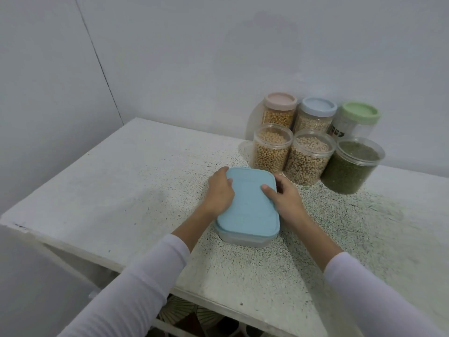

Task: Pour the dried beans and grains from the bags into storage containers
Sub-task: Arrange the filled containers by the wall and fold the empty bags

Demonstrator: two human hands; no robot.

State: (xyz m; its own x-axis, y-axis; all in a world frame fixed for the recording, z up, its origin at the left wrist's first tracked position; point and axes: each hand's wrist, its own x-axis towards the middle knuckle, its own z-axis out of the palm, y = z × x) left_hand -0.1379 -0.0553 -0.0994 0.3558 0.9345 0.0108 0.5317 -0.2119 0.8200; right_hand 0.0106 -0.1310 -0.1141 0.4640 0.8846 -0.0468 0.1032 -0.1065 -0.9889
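A rectangular clear container with a light blue lid point(247, 205) sits on the white speckled table point(121, 181). My left hand point(220, 188) grips its left edge, fingers curled over the far left corner of the lid. My right hand point(283, 197) holds the right edge, thumb on top of the lid and fingers down the side. What is inside the container is hidden. No bag is in view.
Behind the container, against the wall, stand several round clear jars: three open ones with yellow beans point(271, 148), pale beans point(308, 158) and green grains point(351, 165), and three lidded ones in pink point(279, 109), blue point(315, 114) and green point(358, 119).
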